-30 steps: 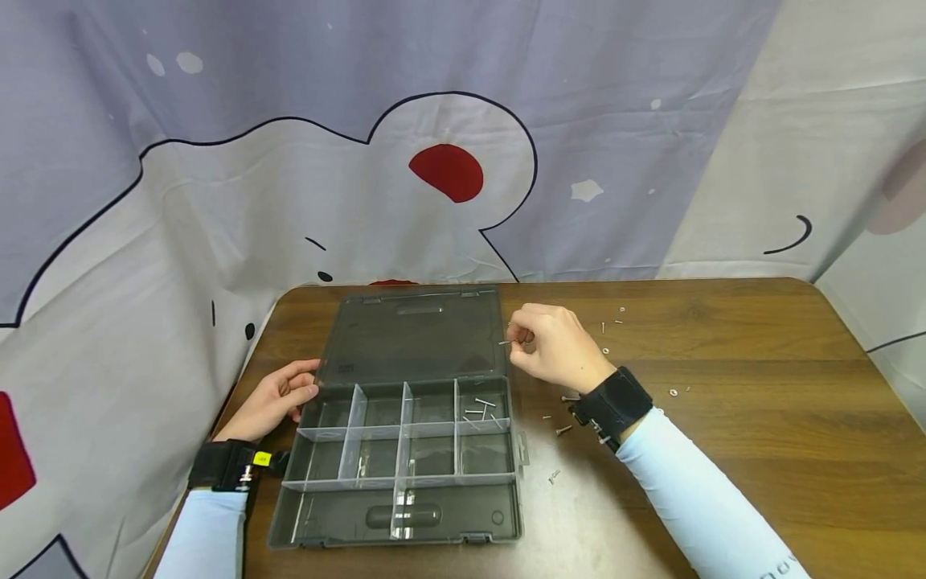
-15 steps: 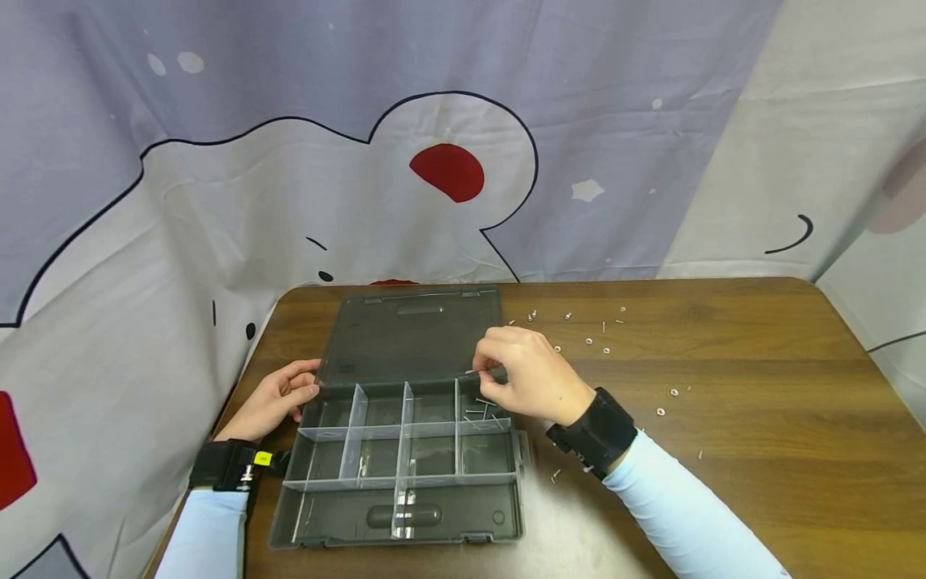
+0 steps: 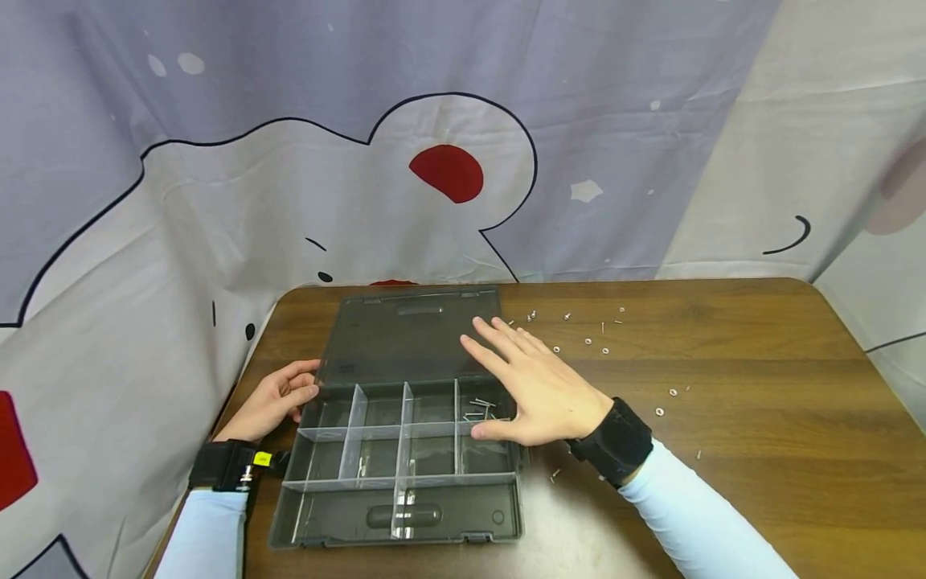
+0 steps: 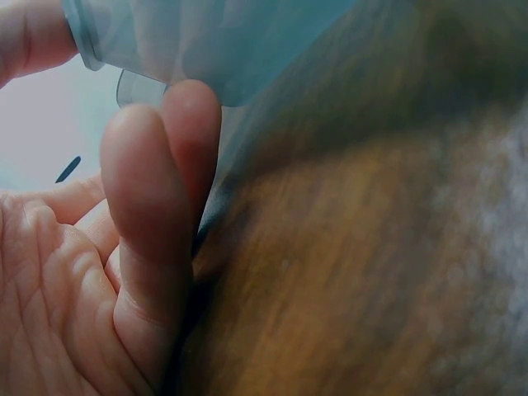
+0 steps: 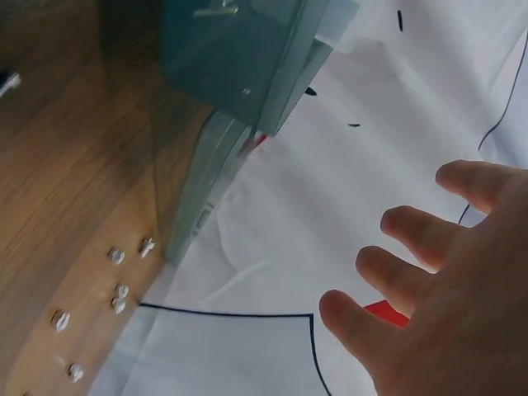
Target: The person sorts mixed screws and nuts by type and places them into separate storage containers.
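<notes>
A dark see-through organizer box (image 3: 441, 507) lies on the table with its lid (image 3: 405, 338) laid back. Several small silver screws (image 3: 481, 404) lie in its back right compartment. My left hand (image 3: 266, 402) rests at the box's left side, fingertips at its edge by the hinge, fingers relaxed. In the left wrist view the thumb (image 4: 148, 190) is close under the box's wall. Over the box's right side hovers my right hand (image 3: 538, 394), fingers spread and nothing in them. In the right wrist view its fingers (image 5: 404, 285) stand apart, off the box.
Small screws (image 3: 531, 315) and washers (image 3: 588, 342) lie scattered on the wooden table (image 3: 760, 378) to the right of the box. One more screw (image 3: 555, 475) is near the box's front right. A printed curtain (image 3: 289, 201) hangs behind the table.
My right hand has brought a small screw from beyond the lid's right edge to the back right compartment, let go, and spread its fingers. The left hand stays put.
</notes>
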The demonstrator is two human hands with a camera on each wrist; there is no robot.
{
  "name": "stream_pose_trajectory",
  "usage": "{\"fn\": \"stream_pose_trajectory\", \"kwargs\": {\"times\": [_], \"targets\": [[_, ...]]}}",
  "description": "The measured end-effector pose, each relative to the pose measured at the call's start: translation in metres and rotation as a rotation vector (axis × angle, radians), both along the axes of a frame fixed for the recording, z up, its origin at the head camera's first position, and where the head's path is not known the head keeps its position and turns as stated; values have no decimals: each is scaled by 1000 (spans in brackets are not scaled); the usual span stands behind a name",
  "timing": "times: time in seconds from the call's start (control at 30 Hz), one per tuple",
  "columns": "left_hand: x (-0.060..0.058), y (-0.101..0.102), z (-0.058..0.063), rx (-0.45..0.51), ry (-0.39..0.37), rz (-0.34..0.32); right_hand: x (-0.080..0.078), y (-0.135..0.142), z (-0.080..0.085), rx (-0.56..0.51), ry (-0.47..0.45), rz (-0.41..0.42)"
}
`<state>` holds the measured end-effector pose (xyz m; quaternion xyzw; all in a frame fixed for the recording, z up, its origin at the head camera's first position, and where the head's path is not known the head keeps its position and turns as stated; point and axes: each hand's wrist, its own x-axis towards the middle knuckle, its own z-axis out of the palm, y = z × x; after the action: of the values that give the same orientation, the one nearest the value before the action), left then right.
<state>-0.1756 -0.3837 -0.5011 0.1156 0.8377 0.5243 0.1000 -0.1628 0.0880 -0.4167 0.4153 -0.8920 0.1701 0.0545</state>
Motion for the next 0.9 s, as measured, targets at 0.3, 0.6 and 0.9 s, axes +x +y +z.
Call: {"fn": "stream_pose_trajectory", "kwargs": {"times": [0.3,0.6,0.9], "targets": [[0,1,0,-2,-6,2,4,37,-3,18,38,-33],[0,1,2,-6,11,-6,16,88,-16,22,57,-73],[1,3,4,-13,9,-3,40,126,-42,31,60,-92]]}}
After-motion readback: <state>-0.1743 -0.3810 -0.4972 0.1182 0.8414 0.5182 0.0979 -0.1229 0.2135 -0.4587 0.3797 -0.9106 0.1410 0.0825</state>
